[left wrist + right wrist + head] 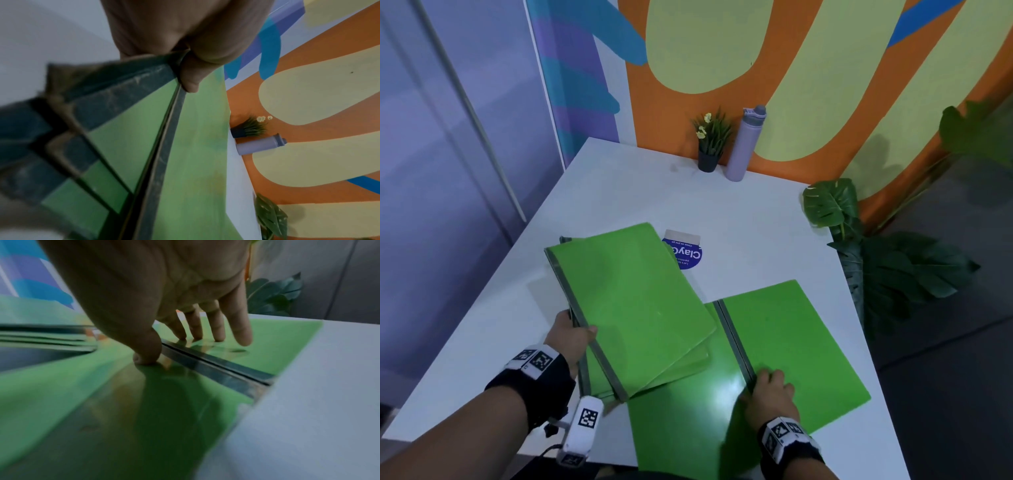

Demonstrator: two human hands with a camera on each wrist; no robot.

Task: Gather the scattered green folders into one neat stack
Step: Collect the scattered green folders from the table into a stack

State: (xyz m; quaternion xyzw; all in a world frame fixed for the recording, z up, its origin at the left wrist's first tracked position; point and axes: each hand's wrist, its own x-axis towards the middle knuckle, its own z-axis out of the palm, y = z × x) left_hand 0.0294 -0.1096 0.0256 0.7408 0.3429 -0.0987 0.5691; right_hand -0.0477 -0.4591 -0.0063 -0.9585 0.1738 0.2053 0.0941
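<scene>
Green folders with grey spines lie on a white table [619, 178]. My left hand [571, 337] grips the spine edge of the top folder [633, 291] of a loose, fanned pile at centre left; its thumb [189, 78] lies on the green cover. A folder [791, 342] lies at the right, overlapping another flat one [688, 425] near the front edge. My right hand [770, 394] rests on that right folder by its spine [209, 368]. Its fingertips [218, 335] touch the cover beyond the spine, and its thumb [146, 356] presses the lower folder.
A blue round sticker [685, 255] lies on the table behind the pile. A small potted plant [710, 144] and a lilac bottle [744, 144] stand at the far edge by the painted wall. A leafy plant [859, 253] stands off the table's right side.
</scene>
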